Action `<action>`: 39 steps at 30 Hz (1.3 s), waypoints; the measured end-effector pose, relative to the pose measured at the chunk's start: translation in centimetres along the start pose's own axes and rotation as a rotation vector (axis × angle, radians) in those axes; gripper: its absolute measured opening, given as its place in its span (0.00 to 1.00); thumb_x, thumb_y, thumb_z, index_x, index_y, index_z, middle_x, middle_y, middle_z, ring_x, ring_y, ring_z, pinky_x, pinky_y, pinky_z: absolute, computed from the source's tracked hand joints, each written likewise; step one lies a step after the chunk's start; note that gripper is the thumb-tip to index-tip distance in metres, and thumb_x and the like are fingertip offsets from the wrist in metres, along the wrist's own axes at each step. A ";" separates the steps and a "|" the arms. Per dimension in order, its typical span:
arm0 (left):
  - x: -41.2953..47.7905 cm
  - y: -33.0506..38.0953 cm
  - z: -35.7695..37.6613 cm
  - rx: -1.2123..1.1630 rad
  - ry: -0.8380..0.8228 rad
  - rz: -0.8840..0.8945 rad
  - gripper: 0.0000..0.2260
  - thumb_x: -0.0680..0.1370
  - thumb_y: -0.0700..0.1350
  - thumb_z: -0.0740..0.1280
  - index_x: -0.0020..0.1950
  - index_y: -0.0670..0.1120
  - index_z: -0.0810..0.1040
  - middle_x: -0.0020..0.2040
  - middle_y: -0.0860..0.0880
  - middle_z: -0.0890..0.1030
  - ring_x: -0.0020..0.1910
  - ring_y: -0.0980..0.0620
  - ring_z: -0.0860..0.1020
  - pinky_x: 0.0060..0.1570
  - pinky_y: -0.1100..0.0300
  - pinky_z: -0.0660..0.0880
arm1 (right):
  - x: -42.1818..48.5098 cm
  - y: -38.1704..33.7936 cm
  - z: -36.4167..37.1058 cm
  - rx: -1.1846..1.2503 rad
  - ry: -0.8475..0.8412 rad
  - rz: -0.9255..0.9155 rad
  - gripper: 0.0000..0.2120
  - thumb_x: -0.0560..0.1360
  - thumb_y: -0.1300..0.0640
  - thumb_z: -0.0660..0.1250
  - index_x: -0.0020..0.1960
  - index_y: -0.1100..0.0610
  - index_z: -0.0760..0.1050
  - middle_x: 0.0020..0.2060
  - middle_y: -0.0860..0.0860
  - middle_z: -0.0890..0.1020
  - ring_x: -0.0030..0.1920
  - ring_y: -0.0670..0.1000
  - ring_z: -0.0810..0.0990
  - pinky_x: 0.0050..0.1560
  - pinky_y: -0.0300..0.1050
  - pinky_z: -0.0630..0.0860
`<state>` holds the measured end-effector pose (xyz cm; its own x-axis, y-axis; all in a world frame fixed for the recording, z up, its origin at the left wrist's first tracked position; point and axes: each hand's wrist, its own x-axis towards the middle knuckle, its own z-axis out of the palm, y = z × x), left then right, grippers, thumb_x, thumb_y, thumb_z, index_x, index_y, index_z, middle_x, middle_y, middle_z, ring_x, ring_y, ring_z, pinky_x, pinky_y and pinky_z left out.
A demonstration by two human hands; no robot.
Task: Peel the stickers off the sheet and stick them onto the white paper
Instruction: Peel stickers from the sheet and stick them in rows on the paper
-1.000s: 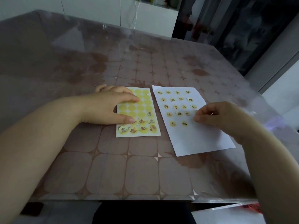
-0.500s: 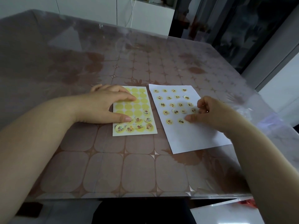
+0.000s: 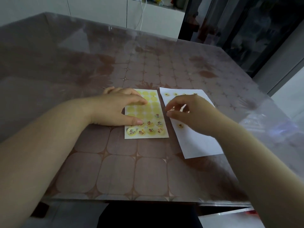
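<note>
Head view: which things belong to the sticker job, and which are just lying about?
Job:
- sticker sheet, pressed flat by the left hand
- unpeeled stickers on it
- white paper with stuck stickers
- right hand above the paper

Lying about:
- white cable
- cabinet behind the table

light: we see a dim, greyish scene, brightest at the upper left | glare: pale sheen across the bench (image 3: 82,51) cover in the upper half | blur: we find the right grip (image 3: 194,111) smeared by motion | edges: we note wide-angle bending at the frame borders; upper right nearly black
</note>
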<state>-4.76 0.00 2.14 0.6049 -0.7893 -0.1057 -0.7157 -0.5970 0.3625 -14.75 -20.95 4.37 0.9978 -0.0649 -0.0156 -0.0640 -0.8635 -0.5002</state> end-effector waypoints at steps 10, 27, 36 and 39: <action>0.0 0.5 -0.2 0.008 -0.032 0.005 0.27 0.64 0.68 0.56 0.64 0.71 0.62 0.68 0.61 0.59 0.71 0.57 0.53 0.71 0.51 0.38 | 0.9 -0.7 2.5 0.050 0.103 -0.052 0.03 0.71 0.53 0.71 0.40 0.44 0.79 0.39 0.40 0.76 0.38 0.39 0.72 0.37 0.27 0.66; 0.1 0.6 0.1 -0.011 -0.001 0.034 0.28 0.65 0.68 0.57 0.65 0.68 0.62 0.69 0.61 0.58 0.70 0.58 0.51 0.70 0.56 0.40 | -3.9 6.1 -3.8 0.250 0.101 0.422 0.03 0.70 0.55 0.71 0.38 0.53 0.81 0.37 0.45 0.79 0.39 0.43 0.74 0.39 0.36 0.66; -0.1 0.1 -0.4 -0.046 0.085 0.060 0.23 0.64 0.70 0.53 0.60 0.72 0.61 0.65 0.65 0.60 0.70 0.58 0.53 0.66 0.60 0.45 | -3.2 7.1 -3.5 0.151 0.165 0.462 0.15 0.64 0.53 0.77 0.46 0.53 0.75 0.40 0.46 0.75 0.39 0.46 0.72 0.38 0.40 0.67; -0.3 -0.2 -0.9 -0.007 0.100 0.056 0.24 0.64 0.70 0.52 0.60 0.70 0.62 0.68 0.63 0.64 0.68 0.60 0.56 0.68 0.56 0.46 | -2.3 7.4 -4.4 0.096 0.053 0.538 0.25 0.60 0.48 0.78 0.50 0.52 0.69 0.43 0.46 0.73 0.42 0.48 0.72 0.47 0.46 0.73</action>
<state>-4.45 0.49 2.92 0.5964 -0.8027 0.0080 -0.7470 -0.5513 0.3717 -17.56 -29.39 4.49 0.8222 -0.5120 -0.2487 -0.5605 -0.6521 -0.5105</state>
